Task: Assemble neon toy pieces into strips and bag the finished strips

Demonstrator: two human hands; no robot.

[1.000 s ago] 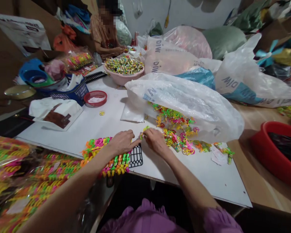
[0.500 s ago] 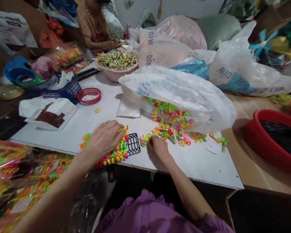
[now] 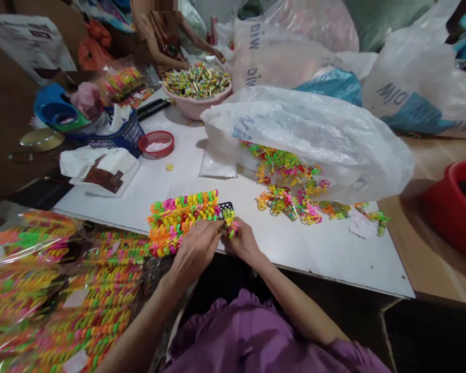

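My left hand and my right hand meet at the near edge of the white board. Both pinch small neon plastic toy pieces at the right end of a black grid rack. The rack is packed with rows of neon pieces in green, yellow, orange and pink. A loose heap of the same pieces spills from a big clear plastic bag just right of my hands.
Clear packets of filled racks lie at the left. A pink basin of sweets stands at the back with another person reaching beside it. A red tub sits at right; a red basket and blue basket behind.
My left hand came off the top of the rack to its right end. My right hand brought pieces from the heap to the rack. The view shifted nearer.
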